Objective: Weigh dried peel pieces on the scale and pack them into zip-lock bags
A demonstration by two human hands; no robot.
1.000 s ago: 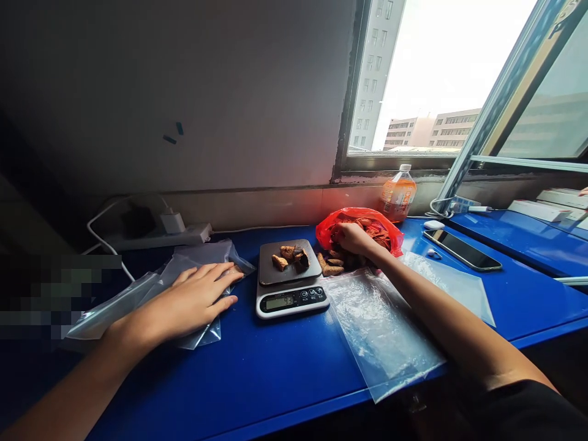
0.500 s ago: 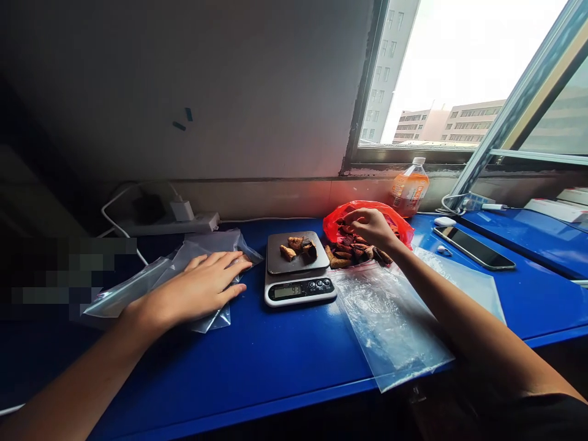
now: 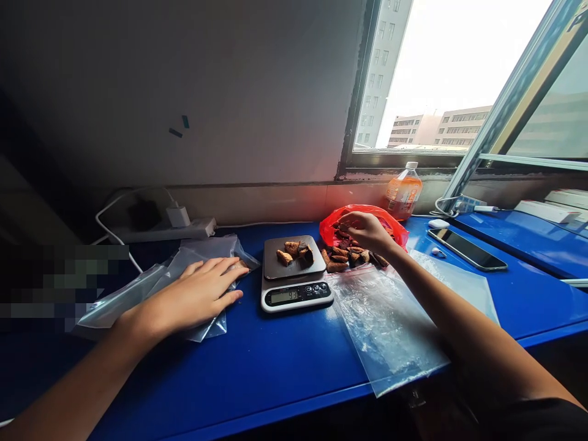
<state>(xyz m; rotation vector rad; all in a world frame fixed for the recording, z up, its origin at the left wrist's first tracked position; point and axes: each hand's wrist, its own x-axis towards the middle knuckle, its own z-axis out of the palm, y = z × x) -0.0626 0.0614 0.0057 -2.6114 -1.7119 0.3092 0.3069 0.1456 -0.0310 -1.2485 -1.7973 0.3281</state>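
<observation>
While the left hand (image 3: 197, 294) lies palm down, fingers loosely spread, across the clear bags (image 3: 131, 297) on the left, the right hand (image 3: 365, 231) is in at the mouth of the red bag (image 3: 327, 228) on the far right; its fingers are partly curled, and whether they have hold of a piece I cannot tell; the left grips nothing that shows, though what lies under its fingertips is hard to make out; on to the scale (image 3: 272, 269), mid-table, and a few brown chunks (image 3: 285, 257) sit on its pan, the display (image 3: 283, 297) lit and seeming to read 93, any decimal point too small to call; so some pieces are up on the pan, but plenty are off it, in the pile (image 3: 339, 260) just right of the scale and in the red bag behind; the near-right clear bag (image 3: 390, 337) lies flat with no chunks visible inside, so bagging, if that is wanted, looks not yet done there, and I would judge this an early stage of weighing
</observation>
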